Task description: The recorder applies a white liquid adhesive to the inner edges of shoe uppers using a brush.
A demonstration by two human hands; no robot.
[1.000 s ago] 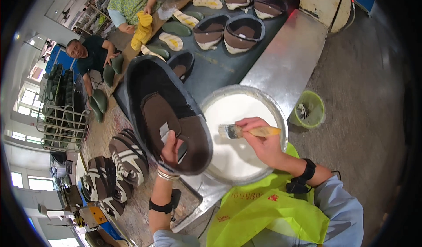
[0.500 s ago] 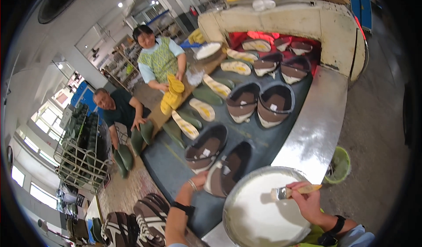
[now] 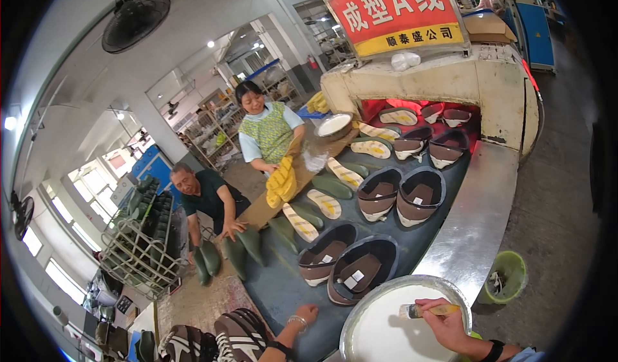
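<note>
My right hand point(image 3: 445, 326) grips a paintbrush point(image 3: 443, 310) by its wooden handle. The bristles are above the white liquid in a round basin point(image 3: 458, 292) at the lower right. Loosely curled, my left hand point(image 3: 306, 313) is low over the dark conveyor belt point(image 3: 273, 291), with nothing visible in it. Just beyond it on the belt sits a pair of brown shoe uppers with dark raised collars, the left upper point(image 3: 317, 270) beside the right upper point(image 3: 341, 291), which is nearer the basin. A white label lies inside each.
Further along the belt are another shoe pair point(image 3: 421, 217), yellow-marked soles point(image 3: 299, 223) and green shoe lasts point(image 3: 331, 187), leading into a red-lit machine point(image 3: 502, 92). Striped brown shoes point(image 3: 238, 336) stand lower left. Two people work across the belt. A green bucket point(image 3: 512, 278) is on the floor right.
My left hand has let go of the nearest shoe upper, which now sits upright beside its mate. The brush stays over the basin. The view has tilted up.
</note>
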